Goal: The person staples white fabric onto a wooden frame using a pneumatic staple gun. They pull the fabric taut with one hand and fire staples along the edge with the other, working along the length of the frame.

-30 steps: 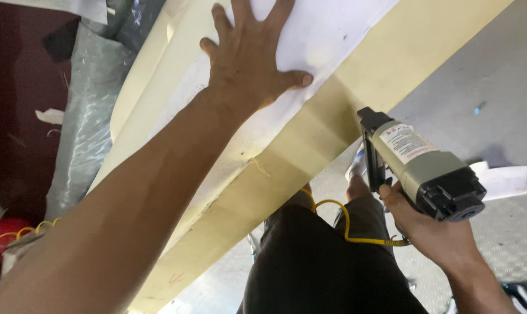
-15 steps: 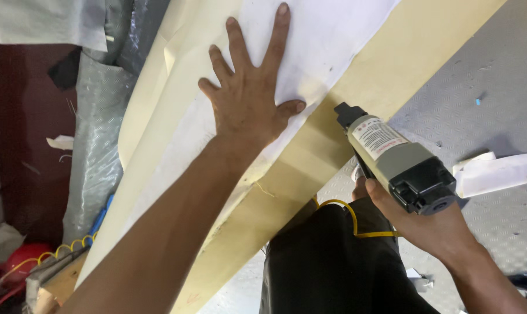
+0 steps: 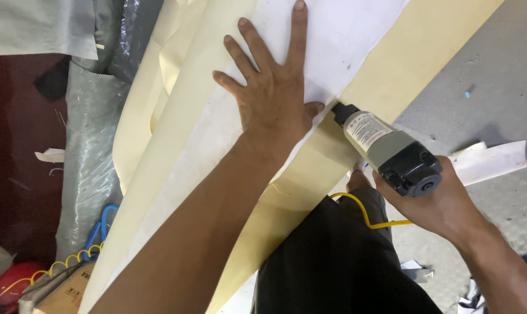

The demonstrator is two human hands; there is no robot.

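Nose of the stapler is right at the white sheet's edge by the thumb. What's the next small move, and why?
Probably slide the left hand slightly up the white sheet, thumb away, before firing. The stapler in the right hand has its nose almost touching the thumb, at the sheet's edge on the cream panel. The flat palm keeps the sheet pinned.

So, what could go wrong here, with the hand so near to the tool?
1. The nose of the pneumatic stapler, held by the right hand, sits right beside the thumb of the left hand; a shot might hit it.
2. The white sheet may shift on the cream panel if the flat palm slips.
3. The yellow hose crosses the lap and could snag.
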